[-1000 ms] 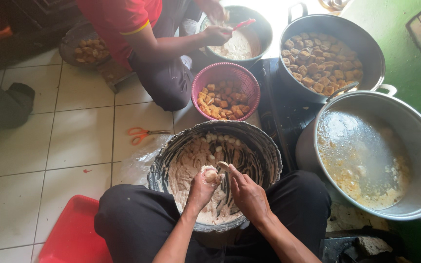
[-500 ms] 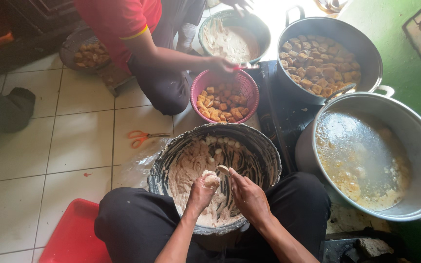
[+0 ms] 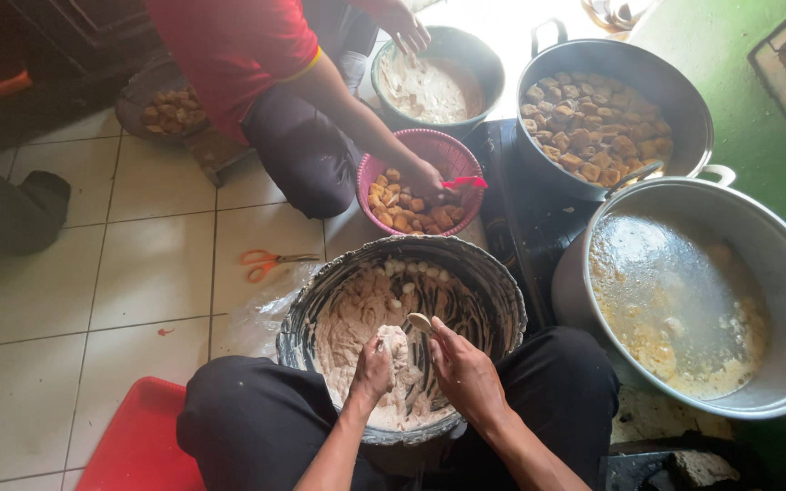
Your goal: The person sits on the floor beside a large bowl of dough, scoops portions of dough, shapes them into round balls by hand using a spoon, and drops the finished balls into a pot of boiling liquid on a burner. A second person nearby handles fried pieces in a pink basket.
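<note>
Shaping step, over bowl (image 3: 493,282): left hand (image 3: 373,368) cups paste lump (image 3: 397,350), right hand (image 3: 464,368) fingers pinching spoon (image 3: 420,322); next likely scooping it clear.

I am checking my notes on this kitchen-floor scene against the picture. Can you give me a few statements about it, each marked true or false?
1. The left hand holds a lump of dough over the dark mixing bowl. True.
2. The right hand holds the orange scissors. False: it holds a small spoon; the scissors lie on the tiled floor.
3. The pink basket holds fried pieces. True.
4. The big pot on the right is full of fried pieces. False: it holds cloudy liquid; the fried pieces fill the pot behind it.
5. Another person's hand reaches into the pink basket. True.
</note>
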The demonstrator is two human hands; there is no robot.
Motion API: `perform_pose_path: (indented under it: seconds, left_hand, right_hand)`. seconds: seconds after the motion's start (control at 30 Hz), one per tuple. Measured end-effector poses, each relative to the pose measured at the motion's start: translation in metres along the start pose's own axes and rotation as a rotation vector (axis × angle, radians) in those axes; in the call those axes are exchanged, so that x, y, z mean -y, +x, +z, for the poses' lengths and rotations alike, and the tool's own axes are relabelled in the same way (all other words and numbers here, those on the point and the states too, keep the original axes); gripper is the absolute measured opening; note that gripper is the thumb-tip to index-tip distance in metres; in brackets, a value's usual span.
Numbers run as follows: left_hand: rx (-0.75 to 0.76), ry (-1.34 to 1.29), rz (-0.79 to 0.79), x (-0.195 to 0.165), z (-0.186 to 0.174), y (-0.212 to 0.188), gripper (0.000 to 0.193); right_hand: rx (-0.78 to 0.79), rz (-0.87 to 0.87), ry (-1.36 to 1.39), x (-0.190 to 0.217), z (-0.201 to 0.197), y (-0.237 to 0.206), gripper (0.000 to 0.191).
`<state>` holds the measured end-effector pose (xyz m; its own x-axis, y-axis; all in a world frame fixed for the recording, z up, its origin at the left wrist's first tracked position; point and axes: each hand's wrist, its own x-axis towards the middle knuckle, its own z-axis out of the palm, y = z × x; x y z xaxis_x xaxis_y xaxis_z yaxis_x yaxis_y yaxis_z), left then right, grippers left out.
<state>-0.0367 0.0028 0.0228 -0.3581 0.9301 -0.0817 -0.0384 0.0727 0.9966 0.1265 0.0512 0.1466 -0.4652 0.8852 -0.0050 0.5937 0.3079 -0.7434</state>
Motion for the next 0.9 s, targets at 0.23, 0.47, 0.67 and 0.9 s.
perform_pose_path:
  seconds: [0.23, 0.47, 0.67, 0.9]
  left_hand:
    - [-0.019, 0.054, -0.158, -0.020, 0.007, -0.003, 0.024]
    - [-0.061, 0.166, -0.080, -0.018, 0.007, -0.005, 0.028]
    - [-0.086, 0.262, -0.179, -0.024, 0.009, -0.001, 0.025]
    - [-0.088, 0.233, -0.189, -0.030, 0.012, 0.000, 0.027]
  right_hand:
    - [-0.021, -0.022, 0.006, 0.001, 0.001, 0.000, 0.044]
    - [-0.005, -0.078, -0.186, 0.004, 0.001, -0.001, 0.043]
    - [-0.036, -0.162, -0.318, 0.004, 0.006, -0.004, 0.042]
    - [-0.014, -0.158, -0.309, 0.004, 0.011, -0.005, 0.044]
